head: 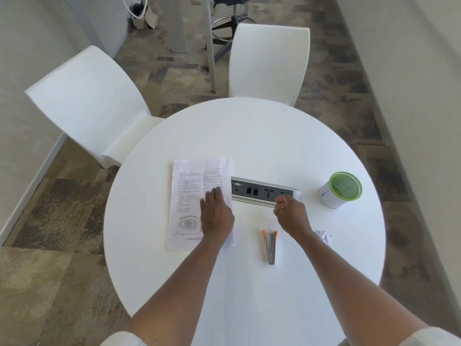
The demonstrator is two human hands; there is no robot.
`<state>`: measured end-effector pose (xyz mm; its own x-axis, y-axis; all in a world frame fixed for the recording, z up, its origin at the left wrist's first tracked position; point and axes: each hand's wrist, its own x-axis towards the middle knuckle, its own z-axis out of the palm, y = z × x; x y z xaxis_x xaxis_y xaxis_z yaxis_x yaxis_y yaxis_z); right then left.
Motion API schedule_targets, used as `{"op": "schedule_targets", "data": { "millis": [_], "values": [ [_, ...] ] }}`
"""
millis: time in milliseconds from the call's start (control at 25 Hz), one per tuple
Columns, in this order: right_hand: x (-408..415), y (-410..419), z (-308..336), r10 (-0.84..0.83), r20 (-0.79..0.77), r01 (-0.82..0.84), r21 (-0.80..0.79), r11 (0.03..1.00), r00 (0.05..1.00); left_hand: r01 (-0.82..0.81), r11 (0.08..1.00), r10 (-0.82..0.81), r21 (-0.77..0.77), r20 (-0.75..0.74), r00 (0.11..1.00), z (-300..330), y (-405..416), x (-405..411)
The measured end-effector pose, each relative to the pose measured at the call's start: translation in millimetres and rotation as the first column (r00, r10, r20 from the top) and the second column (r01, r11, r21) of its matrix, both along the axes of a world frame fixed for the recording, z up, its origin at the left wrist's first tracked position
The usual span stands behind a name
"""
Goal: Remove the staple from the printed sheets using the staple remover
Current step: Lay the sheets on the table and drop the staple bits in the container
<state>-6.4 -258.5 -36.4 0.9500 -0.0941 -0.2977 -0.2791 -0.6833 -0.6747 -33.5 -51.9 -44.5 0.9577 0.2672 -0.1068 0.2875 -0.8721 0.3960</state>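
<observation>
The printed sheets [189,196] lay left of centre on the round table [249,136], with the left hand [216,216] spread flat on them. The staple remover [270,245] lay lower centre, untouched. Just above, the right hand [290,213] was curled closed; whether it held anything I cannot tell. A green-rimmed cup [340,189] stood at the right.

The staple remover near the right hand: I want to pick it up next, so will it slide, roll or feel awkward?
The staple remover lies flat on the smooth white table, so a push would probably make it slide rather than roll. It looks like thin metal with orange tips, likely stiff and light. Its two arms are spread apart, so they may close together when pinched.
</observation>
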Motion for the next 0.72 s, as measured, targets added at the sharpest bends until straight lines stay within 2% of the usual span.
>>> {"op": "schedule_targets", "data": {
  "millis": [280, 520, 600, 720],
  "values": [
    [-20.9, -83.9, 6.2, -0.03, 0.069, 0.037, -0.1, 0.994, 0.997, 0.275, 0.957, -0.272, -0.089, 0.035, 0.962, -12.1, -111.4, -20.7],
    [-42.2, -139.5, -0.1, -0.078, 0.044, 0.084, -0.145, 0.986, 0.996, 0.458, 0.882, -0.454, -0.114, 0.06, 0.889, -18.3, -180.4, -35.0],
    [-49.1, -152.7, -2.9, -0.064, 0.039, 0.07, -0.158, 0.985, 0.997, 0.483, 0.869, -0.484, -0.108, 0.024, 0.875, -24.5, -195.4, -41.4],
    [-57.8, -165.0, -8.0, 0.01, 0.006, -0.009, -0.174, 0.985, 1.0, 0.432, 0.9, -0.434, -0.05, -0.057, 0.899, -38.8, -203.2, -44.9]
  ]
}}
